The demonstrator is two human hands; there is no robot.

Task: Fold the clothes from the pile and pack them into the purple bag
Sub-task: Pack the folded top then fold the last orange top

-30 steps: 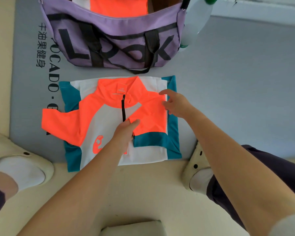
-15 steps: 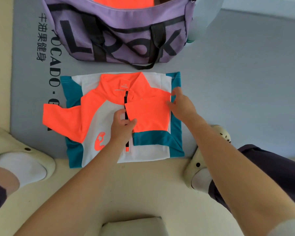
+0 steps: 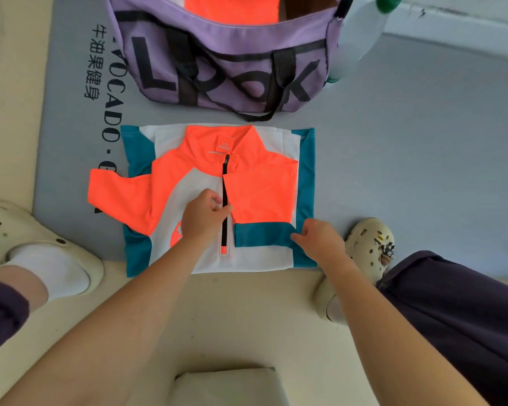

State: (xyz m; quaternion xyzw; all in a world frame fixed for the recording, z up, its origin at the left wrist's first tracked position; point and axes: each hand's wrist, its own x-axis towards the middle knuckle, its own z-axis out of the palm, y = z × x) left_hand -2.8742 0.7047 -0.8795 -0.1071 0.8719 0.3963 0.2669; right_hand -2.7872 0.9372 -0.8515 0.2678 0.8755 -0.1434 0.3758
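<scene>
Grey foam mat [image 3: 423,142] on a cream floor, and I'm watching the shirt [image 3: 188,183] lying flat near its near edge, thin and smooth in orange, white and teal. Right sleeve is folded in; left sleeve is sticking out. My left hand [image 3: 204,219] is pinching the folded sleeve's corner by the zip, right hand [image 3: 320,237] pinching the teal cuff. Far side, the purple bag [image 3: 217,65] is sitting open, orange fabric already inside. Packing still ahead, I'm judging.

Big black letters on my purple fabric bag [image 3: 226,42] read "LOOK". The grey floor mat [image 3: 408,148] beneath it carries black print: "牛油果健身", and beside it "VOCADO ·", partly covered. The small orange neck label [image 3: 224,144] on the jersey is too tiny to read.
</scene>
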